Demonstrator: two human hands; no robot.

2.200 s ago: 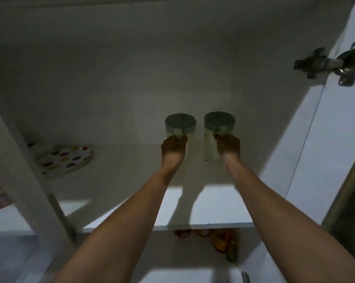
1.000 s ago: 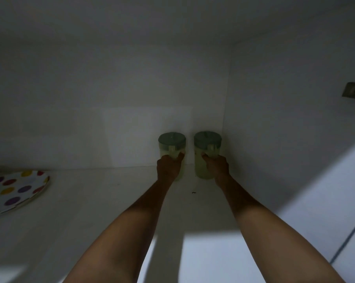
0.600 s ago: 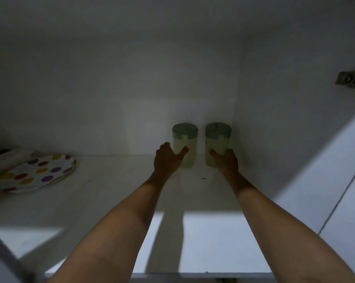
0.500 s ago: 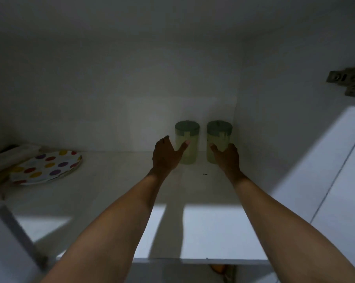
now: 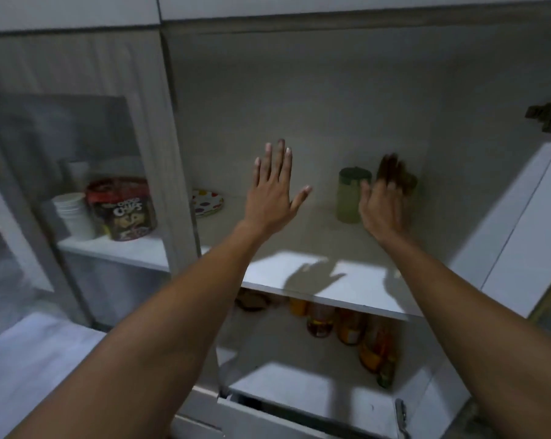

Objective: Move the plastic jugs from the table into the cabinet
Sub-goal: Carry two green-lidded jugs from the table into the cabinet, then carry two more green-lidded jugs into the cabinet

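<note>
Green plastic jug stood at shelf rear, judged light, rigid; best grasped round the body. Left hand spread, empty; right hand blurred, apparently spread, hiding a second jug.

You have let go of both jugs and drawn your left hand and right hand back, fingers spread.

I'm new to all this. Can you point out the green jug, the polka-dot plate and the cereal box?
green jug (image 5: 350, 198), head view, on its pale body.
polka-dot plate (image 5: 208, 202), head view, on its spotted face.
cereal box (image 5: 127, 213), head view, on its printed front.
</note>
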